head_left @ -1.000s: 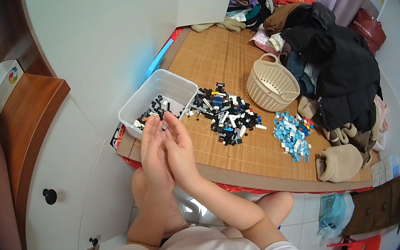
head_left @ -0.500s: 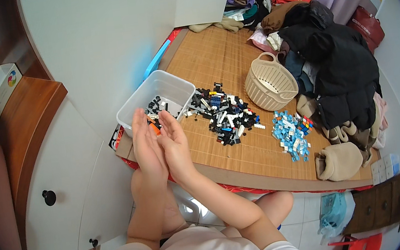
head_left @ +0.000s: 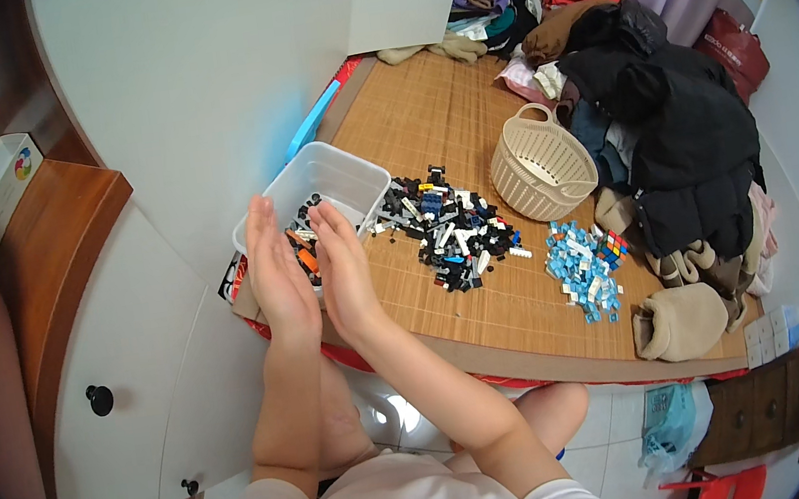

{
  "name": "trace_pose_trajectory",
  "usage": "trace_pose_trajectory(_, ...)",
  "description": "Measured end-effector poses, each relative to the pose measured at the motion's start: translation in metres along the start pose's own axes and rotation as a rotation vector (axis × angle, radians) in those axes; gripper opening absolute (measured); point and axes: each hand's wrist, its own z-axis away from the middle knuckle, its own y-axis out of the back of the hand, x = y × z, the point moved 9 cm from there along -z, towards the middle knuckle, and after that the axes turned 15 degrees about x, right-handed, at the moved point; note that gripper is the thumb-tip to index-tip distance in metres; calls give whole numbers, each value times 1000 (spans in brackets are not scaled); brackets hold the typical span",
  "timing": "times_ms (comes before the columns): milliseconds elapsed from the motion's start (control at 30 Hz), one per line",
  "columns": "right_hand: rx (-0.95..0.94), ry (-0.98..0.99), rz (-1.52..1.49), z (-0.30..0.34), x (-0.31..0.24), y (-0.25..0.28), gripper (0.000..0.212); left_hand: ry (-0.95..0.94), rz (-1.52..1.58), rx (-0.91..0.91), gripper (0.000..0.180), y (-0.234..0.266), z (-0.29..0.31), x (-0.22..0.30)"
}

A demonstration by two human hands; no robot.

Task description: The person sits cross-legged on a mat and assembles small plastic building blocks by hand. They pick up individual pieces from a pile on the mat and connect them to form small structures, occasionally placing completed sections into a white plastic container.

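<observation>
My left hand [head_left: 280,280] and my right hand [head_left: 346,272] are held over the near side of a clear plastic bin [head_left: 348,163], palms facing each other with a narrow gap between them. The fingers of both are stretched out and hold nothing. In the bin lie loose building bricks, mostly black and grey, with an orange brick [head_left: 308,260] showing between my hands. A mixed pile of black, white and grey building bricks [head_left: 447,228] spreads on the mat just right of the bin. The hands hide part of the bin's contents.
Farther right, small light-blue and white pieces [head_left: 584,271] lie by a colourful puzzle cube [head_left: 612,247]. A beige basket [head_left: 541,175] stands behind them. Heaped clothes [head_left: 688,141] line the mat's right side. A white cabinet [head_left: 121,357] with dark knobs borders the left.
My hands have moved apart, opening a gap between the palms that shows more bricks in the bin. The left hand has shifted slightly left.
</observation>
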Motion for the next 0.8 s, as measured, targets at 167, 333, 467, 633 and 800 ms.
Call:
trace_pose_trajectory(167, -33, 115, 27, 18, -18, 23, 46, 81, 19, -142, 50, -16, 30, -15)
trace_pose_trajectory(333, 150, 291, 200, 32, -50, 98, 43, 240, -62, -312, 45, -32, 79, -52)
trace_pose_trajectory(467, 389, 257, 284, 34, -51, 186, 45, 445, -169, -389, 45, -31, 107, -107)
trace_pose_trajectory(633, 582, 242, 401, 42, -62, 266, 44, 618, -271, -378, 47, -18, 118, -165)
trace_pose_trajectory(800, 355, 112, 805, 36, -53, 266, 32, 661, -322, -390, 45, -10, 121, -177)
